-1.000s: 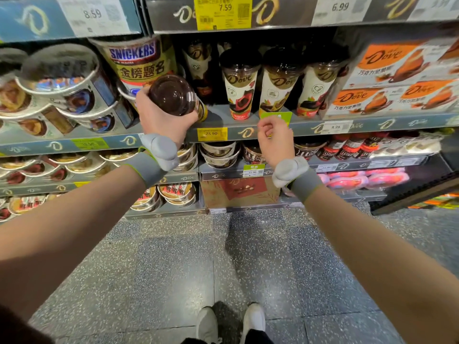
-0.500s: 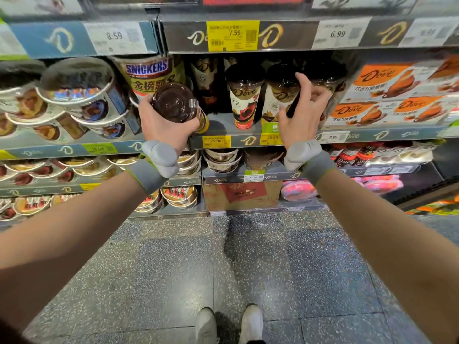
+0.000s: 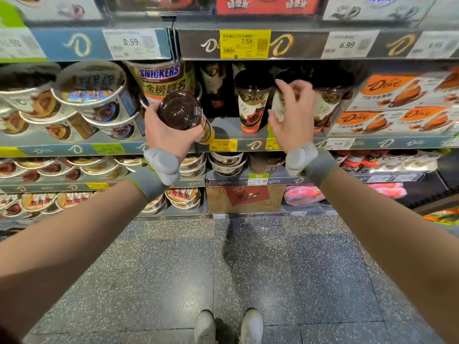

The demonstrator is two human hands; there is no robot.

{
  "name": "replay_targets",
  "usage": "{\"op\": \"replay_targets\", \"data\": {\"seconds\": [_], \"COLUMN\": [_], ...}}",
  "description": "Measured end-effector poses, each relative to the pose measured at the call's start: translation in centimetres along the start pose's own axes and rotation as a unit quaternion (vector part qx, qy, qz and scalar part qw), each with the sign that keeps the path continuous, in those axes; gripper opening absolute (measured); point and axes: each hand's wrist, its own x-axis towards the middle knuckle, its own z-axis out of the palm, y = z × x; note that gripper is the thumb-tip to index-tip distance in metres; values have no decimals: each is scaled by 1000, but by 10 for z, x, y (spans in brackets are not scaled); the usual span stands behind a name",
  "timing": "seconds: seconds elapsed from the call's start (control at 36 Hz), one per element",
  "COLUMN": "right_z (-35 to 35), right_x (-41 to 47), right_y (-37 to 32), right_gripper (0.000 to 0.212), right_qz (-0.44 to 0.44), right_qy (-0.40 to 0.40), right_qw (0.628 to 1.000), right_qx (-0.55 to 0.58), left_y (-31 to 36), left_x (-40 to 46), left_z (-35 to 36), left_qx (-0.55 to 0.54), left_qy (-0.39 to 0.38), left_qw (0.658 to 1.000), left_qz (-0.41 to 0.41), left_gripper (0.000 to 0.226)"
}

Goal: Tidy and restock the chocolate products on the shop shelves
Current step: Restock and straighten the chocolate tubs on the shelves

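Observation:
My left hand (image 3: 169, 132) grips a Dove chocolate cup (image 3: 181, 112) with a dark domed lid, held tilted in front of the shelf edge. On the shelf (image 3: 223, 125) behind stand more Dove cups: one (image 3: 252, 100) at the centre, a second (image 3: 279, 103) partly hidden by my right hand, a third (image 3: 327, 100) further right. My right hand (image 3: 290, 115) is raised in front of the second cup with fingers spread and curled around it; whether it touches the cup is unclear.
A Snickers tub (image 3: 164, 80) and stacked round chocolate tubs (image 3: 94, 95) fill the left of the shelf. Orange Dove boxes (image 3: 397, 103) sit at the right. Lower shelves hold bowls and a brown box (image 3: 246, 198). Speckled floor and my shoes (image 3: 228, 326) lie below.
My right hand rose from the shelf's price strip to the Dove cups and now hovers around one. My left hand kept its cup and hardly moved. The camera tilted up.

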Motion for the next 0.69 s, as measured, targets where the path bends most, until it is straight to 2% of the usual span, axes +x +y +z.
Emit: {"op": "replay_targets", "data": {"seconds": [0.08,0.17,0.25,0.33,0.56,0.69], "right_z": [8,15,19,23,24,25], "right_x": [16,35,52,60,75,81], "right_y": [-10,-19,-30,-37,-39,-39], "right_gripper": [60,62,62,56,27,35], "right_qz": [-91,-113,-71,-25,13,62], "right_qy": [-55,-129,-195,-232,-241,-288], "right_qw": [993,977,959,950,952,946], "right_qx": [-54,-129,-195,-208,-187,-136], "left_y": [-4,-9,-12,-14,-19,-24], "left_x": [2,4,8,12,23,26], "left_z": [-5,-10,-16,-21,-30,-34], "left_qx": [12,25,33,34,33,28], "left_qy": [-8,-15,-17,-17,-14,-21], "left_qw": [1000,1000,999,999,999,999], "left_qz": [-8,-11,-19,-25,-27,-30], "left_gripper": [80,86,89,86,88,87]}}
